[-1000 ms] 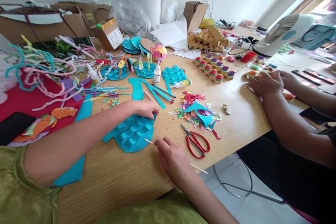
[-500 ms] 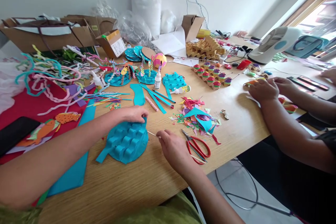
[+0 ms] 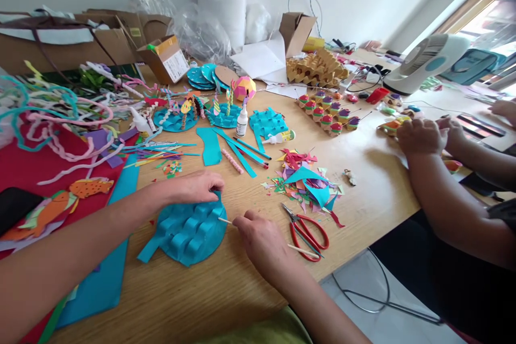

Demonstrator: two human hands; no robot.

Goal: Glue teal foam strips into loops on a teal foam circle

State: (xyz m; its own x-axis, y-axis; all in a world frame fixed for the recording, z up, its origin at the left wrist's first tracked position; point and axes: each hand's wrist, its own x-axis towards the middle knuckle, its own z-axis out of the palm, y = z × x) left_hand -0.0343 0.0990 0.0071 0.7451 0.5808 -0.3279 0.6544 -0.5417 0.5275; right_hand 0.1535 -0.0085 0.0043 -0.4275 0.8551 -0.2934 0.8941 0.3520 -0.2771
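A round blue paper piece (image 3: 189,234) with rows of looped paper strips lies on the table in front of me. My left hand (image 3: 203,187) is closed at its far edge, thumb and fingers pinching a blue strip. My right hand (image 3: 262,236) grips a thin wooden stick (image 3: 226,221), whose tip reaches the disc's right side among the loops. The stick's other end sticks out behind my hand. Right of this hand lie red-handled pliers (image 3: 308,234), beside a heap of colourful paper scraps (image 3: 308,180).
Farther back are a white glue bottle (image 3: 242,121), blue paper strips (image 3: 237,153), decorated blue discs (image 3: 177,118) and a painted egg carton (image 3: 328,113). Pipe cleaners (image 3: 60,113) pile up at left. A co-worker's hands (image 3: 423,137) work at right, near a white fan (image 3: 427,64).
The stick in my right hand has moved left, its tip now over the disc's edge. My left hand stays at the strip. The camera view has shifted slightly.
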